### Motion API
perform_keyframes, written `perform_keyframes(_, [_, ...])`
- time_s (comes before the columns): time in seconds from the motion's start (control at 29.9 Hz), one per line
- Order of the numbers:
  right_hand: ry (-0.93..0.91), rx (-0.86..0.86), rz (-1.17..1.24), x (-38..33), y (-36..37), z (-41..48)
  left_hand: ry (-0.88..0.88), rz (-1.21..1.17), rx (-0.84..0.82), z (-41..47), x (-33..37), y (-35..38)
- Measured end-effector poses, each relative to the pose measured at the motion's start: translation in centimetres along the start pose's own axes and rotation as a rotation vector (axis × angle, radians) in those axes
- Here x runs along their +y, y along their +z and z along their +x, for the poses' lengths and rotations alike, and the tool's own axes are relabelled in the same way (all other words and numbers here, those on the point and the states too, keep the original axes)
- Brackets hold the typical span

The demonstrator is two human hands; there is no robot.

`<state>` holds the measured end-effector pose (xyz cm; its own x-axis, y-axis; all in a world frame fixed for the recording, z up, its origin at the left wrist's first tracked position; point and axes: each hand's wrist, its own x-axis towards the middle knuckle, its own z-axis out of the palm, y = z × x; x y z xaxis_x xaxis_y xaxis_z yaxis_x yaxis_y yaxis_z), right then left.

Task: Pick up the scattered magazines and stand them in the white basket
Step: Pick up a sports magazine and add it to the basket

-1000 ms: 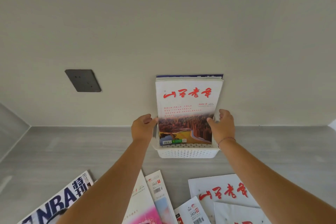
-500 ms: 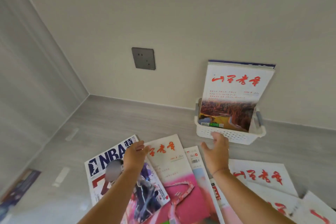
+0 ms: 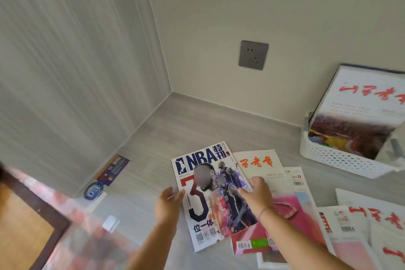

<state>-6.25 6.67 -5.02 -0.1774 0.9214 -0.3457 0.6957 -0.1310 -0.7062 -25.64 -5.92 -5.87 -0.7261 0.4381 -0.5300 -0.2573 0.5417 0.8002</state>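
With left hand (image 3: pixel 168 203) and right hand (image 3: pixel 256 194) loosely open at the NBA magazine's (image 3: pixel 210 199) side edges, a shallow grip could let it slide or drag the pink magazine (image 3: pixel 285 203) underneath.

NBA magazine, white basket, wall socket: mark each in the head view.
NBA magazine (image 3: pixel 199 208): head view, the large 3 on its cover.
white basket (image 3: pixel 341 161): head view, perforated front wall.
wall socket (image 3: pixel 253 55): head view, middle of the grey faceplate.
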Motion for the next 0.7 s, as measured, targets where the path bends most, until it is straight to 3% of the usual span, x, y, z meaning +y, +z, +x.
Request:
perform_keyframes(0.17, [0.068,-0.061,0.016,0.3,0.1,0.6,-0.114,-0.187,-0.050,-0.1,0.4,0.1])
perform_keyframes(0.4, [0.153,-0.222,0.069,0.4,-0.7,-0.1,-0.171,-0.148,-0.199,0.4,1.1,0.7])
perform_keyframes(0.7, [0.108,-0.082,0.392,3.2,-4.4,-0.9,-0.015,-0.053,-0.406,-1.0,3.1,3.6])
